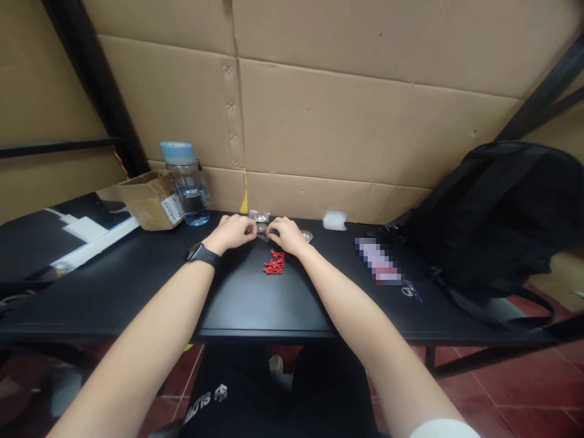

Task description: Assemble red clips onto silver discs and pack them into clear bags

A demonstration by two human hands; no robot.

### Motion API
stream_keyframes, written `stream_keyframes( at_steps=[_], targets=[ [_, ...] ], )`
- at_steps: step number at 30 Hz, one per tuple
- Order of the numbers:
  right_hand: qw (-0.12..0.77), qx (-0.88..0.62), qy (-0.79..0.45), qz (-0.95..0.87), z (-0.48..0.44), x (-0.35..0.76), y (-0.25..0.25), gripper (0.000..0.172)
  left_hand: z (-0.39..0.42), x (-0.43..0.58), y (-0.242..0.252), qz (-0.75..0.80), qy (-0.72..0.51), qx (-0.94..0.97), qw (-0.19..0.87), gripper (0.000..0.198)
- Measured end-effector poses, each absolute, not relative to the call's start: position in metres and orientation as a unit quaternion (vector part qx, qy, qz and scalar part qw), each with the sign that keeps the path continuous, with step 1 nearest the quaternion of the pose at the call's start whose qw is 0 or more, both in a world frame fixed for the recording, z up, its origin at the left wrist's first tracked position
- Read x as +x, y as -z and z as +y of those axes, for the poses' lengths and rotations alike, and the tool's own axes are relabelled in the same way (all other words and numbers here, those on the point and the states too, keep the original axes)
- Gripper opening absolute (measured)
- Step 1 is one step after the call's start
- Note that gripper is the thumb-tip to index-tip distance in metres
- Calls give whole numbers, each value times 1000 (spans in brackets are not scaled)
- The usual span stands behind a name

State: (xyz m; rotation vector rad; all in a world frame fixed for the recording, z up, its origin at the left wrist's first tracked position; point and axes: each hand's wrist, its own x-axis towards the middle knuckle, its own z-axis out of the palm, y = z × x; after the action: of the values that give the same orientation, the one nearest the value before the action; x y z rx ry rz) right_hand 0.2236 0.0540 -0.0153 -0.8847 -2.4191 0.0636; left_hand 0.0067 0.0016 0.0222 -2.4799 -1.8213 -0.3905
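At the back middle of the black table [264, 304], my left hand [235, 232] and my right hand [286, 235] face each other. Between their fingertips is a small clear item [261, 229], and the fingers of both hands are closed at its edges. Just behind it lies a small clear packet [259, 216]. A clear round piece [307, 236] rests beside my right hand. Several red cords [274, 263] lie in a small pile in front of the hands. A dark watch is on my left wrist.
A blue-lidded bottle [187, 188] and an open cardboard box [152, 204] stand at the back left, near a white power strip [93, 246]. A white pad [334, 220], a blurred packet [379, 261], a keyring [410, 292] and a black backpack [497, 219] are to the right. Cardboard lines the back.
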Motion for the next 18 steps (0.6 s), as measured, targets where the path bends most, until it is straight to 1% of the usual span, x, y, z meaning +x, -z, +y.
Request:
stream_keyframes(
  at_steps=[3,8,10,11,12,13,14,16,18],
  targets=[
    [325,-328,-60,-885,56,224,16,4,5,-3,-22,-587,168,-792,-7,13],
    [388,-316,-235,-833,62,232,17,8,20,-19,-9,-557,294,-760,-158,19],
    [389,-304,-261,-829,63,233,19,25,25,-19,-3,-548,318,-752,-184,21],
    [382,-300,-261,-834,62,233,20,35,27,-18,0,-542,324,-752,-191,22],
    [374,-298,-256,-840,62,232,21,41,28,-16,1,-536,329,-752,-197,22],
    [367,-300,-249,-844,62,231,21,42,28,-13,2,-532,336,-751,-201,23],
    [367,-305,-244,-844,62,231,22,39,28,-11,2,-530,345,-747,-205,23],
    [384,-317,-253,-829,62,229,23,30,27,-8,1,-536,364,-732,-210,24],
    [407,-327,-281,-805,64,229,23,28,26,-6,0,-545,376,-715,-224,23]
  ],
)
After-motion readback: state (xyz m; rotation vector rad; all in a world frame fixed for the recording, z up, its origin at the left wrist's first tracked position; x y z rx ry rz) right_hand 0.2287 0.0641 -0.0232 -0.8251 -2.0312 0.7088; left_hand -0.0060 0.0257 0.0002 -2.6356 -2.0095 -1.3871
